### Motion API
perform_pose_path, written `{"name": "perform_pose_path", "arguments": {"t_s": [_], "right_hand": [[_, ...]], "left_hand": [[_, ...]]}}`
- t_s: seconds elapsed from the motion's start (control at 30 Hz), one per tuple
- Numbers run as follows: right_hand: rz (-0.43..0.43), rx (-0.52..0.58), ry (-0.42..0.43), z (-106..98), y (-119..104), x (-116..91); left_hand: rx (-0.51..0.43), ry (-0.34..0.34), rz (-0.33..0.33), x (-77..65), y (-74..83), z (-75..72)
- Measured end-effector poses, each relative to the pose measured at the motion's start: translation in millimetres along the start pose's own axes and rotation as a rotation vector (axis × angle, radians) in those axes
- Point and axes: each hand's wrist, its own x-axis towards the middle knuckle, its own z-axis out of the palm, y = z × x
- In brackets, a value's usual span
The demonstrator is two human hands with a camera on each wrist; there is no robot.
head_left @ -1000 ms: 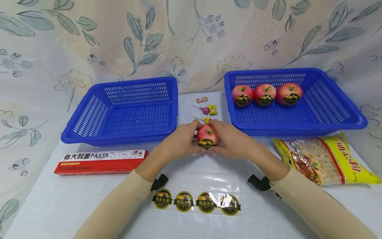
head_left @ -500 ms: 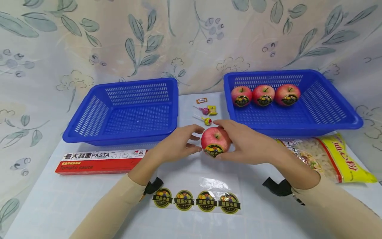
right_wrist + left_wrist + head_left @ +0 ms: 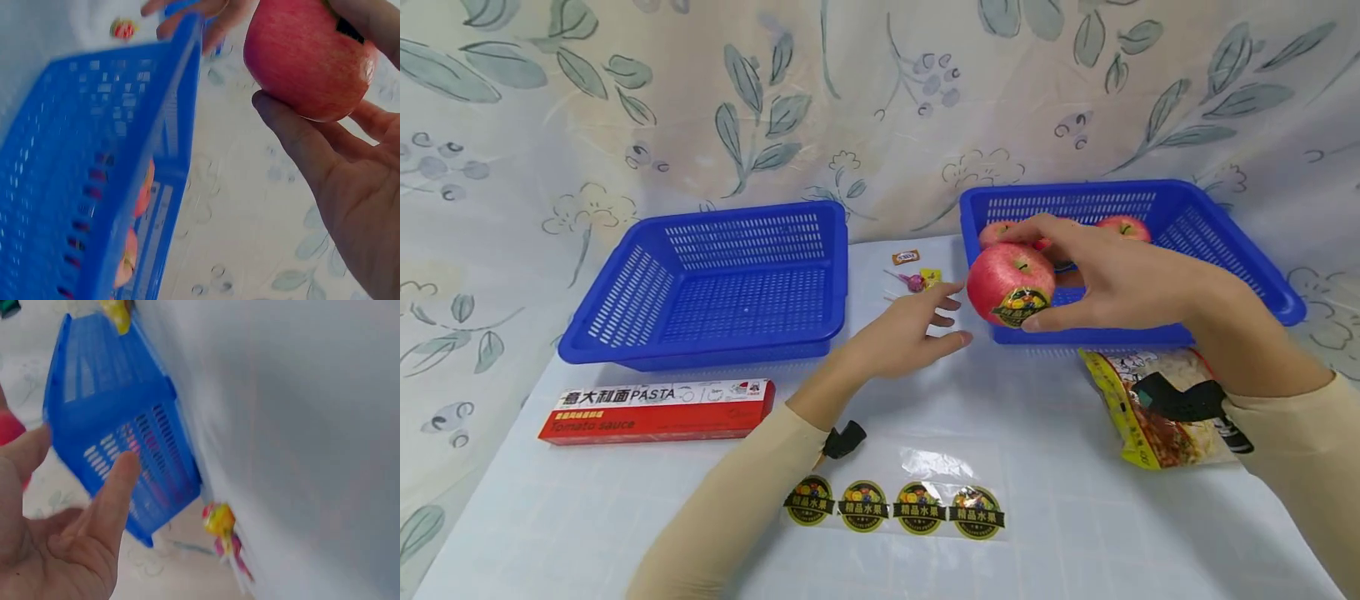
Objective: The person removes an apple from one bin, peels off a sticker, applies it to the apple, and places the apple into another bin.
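My right hand (image 3: 1120,275) grips a red apple (image 3: 1011,279) with a black-and-gold round sticker on its front, held over the near left edge of the right blue basket (image 3: 1225,275). The right wrist view shows thumb and fingers around the apple (image 3: 306,59). Behind it, partly hidden by the hand, more apples (image 3: 1123,227) lie in that basket. My left hand (image 3: 910,333) hovers just left of the held apple, fingers spread and holding nothing. In the left wrist view the left hand (image 3: 69,544) appears before the basket wall.
Left stands another blue basket (image 3: 745,292), with a red pasta box (image 3: 658,411) before it. A clear sheet with several round stickers (image 3: 891,507) lies at the front. A yellow food packet (image 3: 1172,408) lies right. A lollipop (image 3: 913,282) and wrapped sweets (image 3: 906,257) lie between the baskets.
Both hands were around the apple near the middle of the table. The left has let go, and the right has lifted the apple to the right, up to the right basket.
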Motion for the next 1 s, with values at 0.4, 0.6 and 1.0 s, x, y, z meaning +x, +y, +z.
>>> {"name": "perform_pose_path", "arguments": {"t_s": [0.4, 0.6, 1.0], "right_hand": [[0.137, -0.036, -0.039, -43.6, 51.5, 27.7], [0.177, -0.003, -0.078, -45.8, 78.2, 40.3], [0.36, -0.053, -0.374, -35.5, 100.9, 67.4]], "left_hand": [[0.05, 0.182, 0.029, 19.3, 1.6, 15.9], [0.07, 0.255, -0.008, 23.8, 3.7, 21.7], [0.064, 0.233, -0.075, 23.9, 8.1, 16.9]]}}
